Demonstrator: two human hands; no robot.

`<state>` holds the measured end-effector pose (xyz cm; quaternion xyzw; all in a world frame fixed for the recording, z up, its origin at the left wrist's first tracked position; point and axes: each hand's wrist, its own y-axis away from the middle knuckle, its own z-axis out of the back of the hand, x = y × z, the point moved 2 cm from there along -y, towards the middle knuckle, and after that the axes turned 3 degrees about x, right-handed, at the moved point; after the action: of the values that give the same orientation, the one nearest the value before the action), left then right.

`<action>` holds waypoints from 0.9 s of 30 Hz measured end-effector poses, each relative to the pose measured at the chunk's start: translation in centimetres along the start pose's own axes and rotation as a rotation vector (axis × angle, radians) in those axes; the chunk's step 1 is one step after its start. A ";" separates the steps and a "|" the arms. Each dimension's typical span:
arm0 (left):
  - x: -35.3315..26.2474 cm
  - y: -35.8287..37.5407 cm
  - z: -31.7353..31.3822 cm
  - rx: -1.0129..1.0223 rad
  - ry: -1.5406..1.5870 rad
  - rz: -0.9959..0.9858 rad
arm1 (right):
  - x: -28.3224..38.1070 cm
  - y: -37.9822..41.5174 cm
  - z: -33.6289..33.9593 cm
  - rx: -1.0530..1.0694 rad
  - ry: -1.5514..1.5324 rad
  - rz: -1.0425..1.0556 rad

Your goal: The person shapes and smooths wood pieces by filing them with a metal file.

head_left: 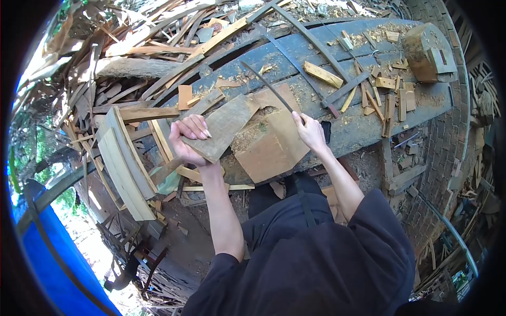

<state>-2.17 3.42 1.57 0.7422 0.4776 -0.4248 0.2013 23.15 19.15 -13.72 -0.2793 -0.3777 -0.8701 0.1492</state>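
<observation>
My left hand point(191, 138) is closed around the near end of a flat, weathered wooden board point(226, 128), which tilts over the bench. My right hand point(310, 132) grips the near end of a long, narrow, dark blade-like tool point(268, 84). This tool points away to the upper left and passes above the board's far side; its handle is hidden in my fist. Between my hands a thin brown sheet with a ragged gap point(274, 142) lies at the bench's near edge, wood chips showing in the gap.
A dark plank bench point(363, 129) stretches across, strewn with shavings and offcuts. At its right end stands a thick wood block point(423, 52). A metal framing square point(345, 89) lies mid-bench. Scrap wood point(137, 68) is heaped behind; pale curved boards point(124, 163) lean at left.
</observation>
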 end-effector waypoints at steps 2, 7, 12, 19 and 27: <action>0.0 -0.2 -0.1 -0.005 -0.002 0.018 | 0.7 -0.1 -0.5 0.107 0.027 -0.007; -0.1 -1.3 0.5 0.012 -0.012 0.035 | 2.9 -0.8 -1.5 0.138 0.102 0.078; -0.3 -1.7 1.0 0.053 -0.005 0.079 | 4.7 0.1 -1.4 0.069 -0.004 0.191; -0.1 -1.6 0.7 0.073 0.016 0.098 | 3.7 -0.6 -2.3 0.106 0.194 0.175; -0.2 -1.5 0.7 0.081 0.029 0.084 | 1.2 -1.1 -4.3 0.042 0.244 0.180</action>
<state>-3.79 3.53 1.51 0.7754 0.4312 -0.4241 0.1816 20.01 16.61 -16.04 -0.2012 -0.3483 -0.8727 0.2769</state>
